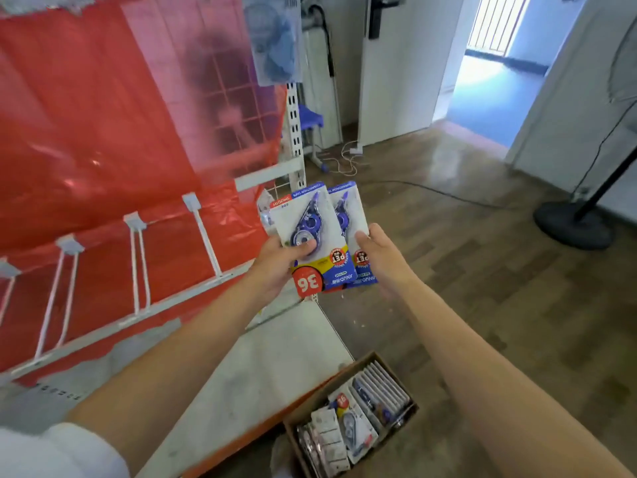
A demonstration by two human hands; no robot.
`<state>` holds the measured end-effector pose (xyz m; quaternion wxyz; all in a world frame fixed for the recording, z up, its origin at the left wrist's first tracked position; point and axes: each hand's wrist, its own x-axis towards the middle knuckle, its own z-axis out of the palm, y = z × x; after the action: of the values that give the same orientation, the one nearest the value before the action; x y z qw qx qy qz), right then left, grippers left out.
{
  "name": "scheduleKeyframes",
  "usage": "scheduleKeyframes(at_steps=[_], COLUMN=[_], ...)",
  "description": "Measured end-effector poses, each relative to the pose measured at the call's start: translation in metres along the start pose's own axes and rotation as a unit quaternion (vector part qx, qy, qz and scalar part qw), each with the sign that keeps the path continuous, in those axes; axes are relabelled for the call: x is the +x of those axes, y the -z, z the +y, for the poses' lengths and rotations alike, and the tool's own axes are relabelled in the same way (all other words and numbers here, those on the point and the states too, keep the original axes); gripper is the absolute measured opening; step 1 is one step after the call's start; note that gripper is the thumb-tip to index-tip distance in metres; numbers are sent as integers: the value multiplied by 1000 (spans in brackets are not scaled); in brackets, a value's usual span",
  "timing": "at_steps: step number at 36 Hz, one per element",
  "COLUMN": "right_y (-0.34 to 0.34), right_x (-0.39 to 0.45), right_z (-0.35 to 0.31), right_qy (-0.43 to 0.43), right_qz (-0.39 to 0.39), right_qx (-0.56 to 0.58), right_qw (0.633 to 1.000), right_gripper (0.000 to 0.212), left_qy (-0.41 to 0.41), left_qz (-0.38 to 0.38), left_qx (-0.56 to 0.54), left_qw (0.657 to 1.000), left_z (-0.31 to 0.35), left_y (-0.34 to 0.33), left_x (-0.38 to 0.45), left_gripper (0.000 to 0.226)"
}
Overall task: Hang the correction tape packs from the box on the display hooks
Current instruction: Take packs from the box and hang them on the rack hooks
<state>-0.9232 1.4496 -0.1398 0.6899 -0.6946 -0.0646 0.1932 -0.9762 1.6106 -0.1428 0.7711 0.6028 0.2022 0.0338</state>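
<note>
My left hand (pixel 281 262) grips a correction tape pack (pixel 306 232), thumb across its blister, the card upside down with a red "36" badge. My right hand (pixel 377 253) holds a second correction tape pack (pixel 350 215) that sits just behind and right of the first. Both packs are held in front of the right end of the display rack. Several white display hooks (pixel 139 263) stick out from the red backing to the left, and those in view carry nothing. The cardboard box (pixel 348 422) with several more packs stands on the floor at the bottom.
A white shelf base (pixel 262 370) runs below the hooks. A blister pack (pixel 274 39) hangs high on the rack. The rack's slotted upright (pixel 293 132) stands beside my hands. A fan base (pixel 574 225) and cables lie on the wooden floor to the right.
</note>
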Motion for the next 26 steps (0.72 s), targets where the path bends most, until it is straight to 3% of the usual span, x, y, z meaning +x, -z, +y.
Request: scheduleKeyframes(at_steps=[4, 9, 12, 15, 18, 22, 23, 26], right_y=[-16, -27, -33, -44, -57, -76, -81, -92], right_x=[-9, -15, -14, -16, -20, -24, -26, -32], right_z=[-22, -47, -66, -85, -99, -117, -121, -134], right_qy=[43, 64, 83, 93, 105, 112, 114, 136], right_qz=[-31, -116, -180, -241, -277, -313, -318, -315], right_qx=[-27, -141, -198, -264, -340, -395, -390, -368], right_qw=[998, 981, 960, 929, 892, 856, 856, 864], right_gripper=[25, 35, 33, 28, 25, 29, 28, 26], left_qy=[-25, -57, -100, -175, -232, -207, -192, -174], left_qz=[7, 95, 162, 209, 189, 118, 98, 64], left_qx=[36, 113, 239, 353, 446, 608, 622, 599], left_qw=[999, 987, 952, 895, 844, 758, 752, 779], left_z=[18, 35, 53, 65, 76, 91, 96, 111], left_y=[-5, 8, 20, 35, 54, 76, 78, 84], left_x=[-15, -34, -52, -71, -86, -97, -102, -115], left_gripper=[31, 77, 111, 125, 120, 98, 97, 91])
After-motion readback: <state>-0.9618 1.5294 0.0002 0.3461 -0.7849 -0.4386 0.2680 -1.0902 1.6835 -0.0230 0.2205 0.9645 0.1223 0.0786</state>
